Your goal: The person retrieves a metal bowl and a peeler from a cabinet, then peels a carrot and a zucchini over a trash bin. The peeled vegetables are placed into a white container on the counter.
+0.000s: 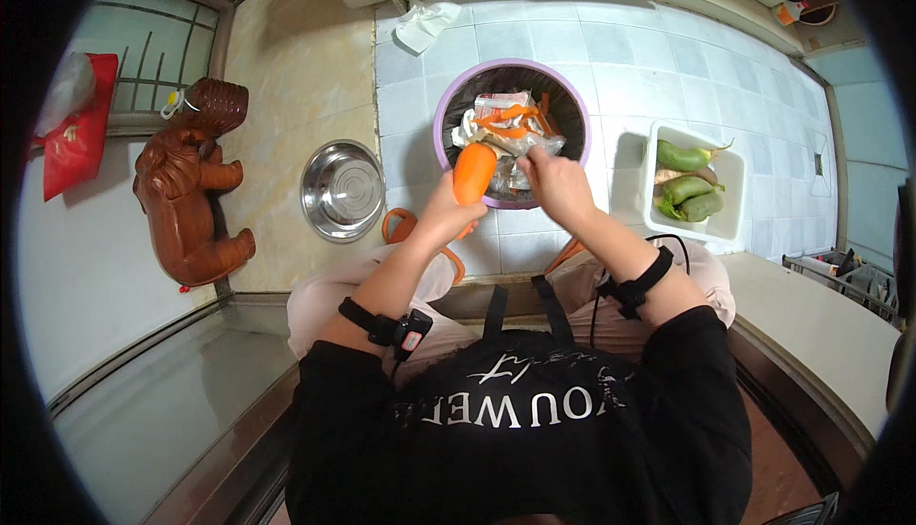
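Observation:
My left hand point(445, 204) grips a thick orange carrot point(475, 167), its blunt end pointing up and away from me. Its visible surface is smooth and bright. My right hand point(560, 183) is over the near right rim of a purple-rimmed trash bin point(585, 106), with the fingers curled. Whether a small tool is in those fingers cannot be told against the clutter behind them. Inside the bin, orange carrot peelings point(512, 121) lie on crumpled paper and clear plastic wrapping point(547, 144). A dark bag lines the bin.
Left of the bin stands a stainless steel bowl point(343, 192). On the right, a white plastic tub point(733, 189) contains several green radishes point(683, 156). A carved wooden elephant point(172, 203) and a dark plastic jug point(220, 106) are farther left. Crumpled white paper point(426, 24) lies beyond.

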The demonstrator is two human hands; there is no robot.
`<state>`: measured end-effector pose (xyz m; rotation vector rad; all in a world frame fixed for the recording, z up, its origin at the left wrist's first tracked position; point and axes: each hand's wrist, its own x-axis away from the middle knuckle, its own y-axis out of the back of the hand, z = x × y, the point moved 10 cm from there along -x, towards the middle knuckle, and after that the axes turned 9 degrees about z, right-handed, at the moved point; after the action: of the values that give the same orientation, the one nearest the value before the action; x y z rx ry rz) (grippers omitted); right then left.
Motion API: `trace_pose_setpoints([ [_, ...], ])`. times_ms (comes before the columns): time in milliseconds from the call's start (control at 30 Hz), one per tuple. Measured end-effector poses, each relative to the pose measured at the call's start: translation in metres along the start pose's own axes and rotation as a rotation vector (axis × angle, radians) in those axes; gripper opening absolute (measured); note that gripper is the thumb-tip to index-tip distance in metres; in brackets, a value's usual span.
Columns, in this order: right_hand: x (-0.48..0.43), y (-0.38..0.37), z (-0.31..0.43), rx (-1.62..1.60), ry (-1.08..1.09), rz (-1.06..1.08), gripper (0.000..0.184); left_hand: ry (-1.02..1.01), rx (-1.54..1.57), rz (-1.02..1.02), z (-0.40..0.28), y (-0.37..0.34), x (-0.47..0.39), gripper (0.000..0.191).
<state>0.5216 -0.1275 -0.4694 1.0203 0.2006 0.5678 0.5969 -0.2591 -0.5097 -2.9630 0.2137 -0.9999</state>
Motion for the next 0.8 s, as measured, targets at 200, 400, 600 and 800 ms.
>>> trace_pose_setpoints([
  [200, 0.020, 0.005, 0.059, 0.064, 0.384, -0.042, 0.016, 0.049, 0.015, 0.062, 0.008, -0.004, -0.006, 0.049],
  [400, -0.009, -0.003, -0.002, 0.175, 0.031, 0.046, 0.023, 0.061, 0.086, 0.116, 0.017, -0.012, -0.005, 0.054],
  [600, -0.010, 0.002, -0.013, -0.041, -0.033, 0.081, 0.028, 0.027, 0.029, 0.083, 0.014, -0.007, -0.004, 0.066],
  [800, -0.011, -0.001, -0.041, -0.465, -0.247, 0.086, 0.027, -0.105, 0.011, 0.010, -0.002, -0.001, -0.003, 0.070],
])
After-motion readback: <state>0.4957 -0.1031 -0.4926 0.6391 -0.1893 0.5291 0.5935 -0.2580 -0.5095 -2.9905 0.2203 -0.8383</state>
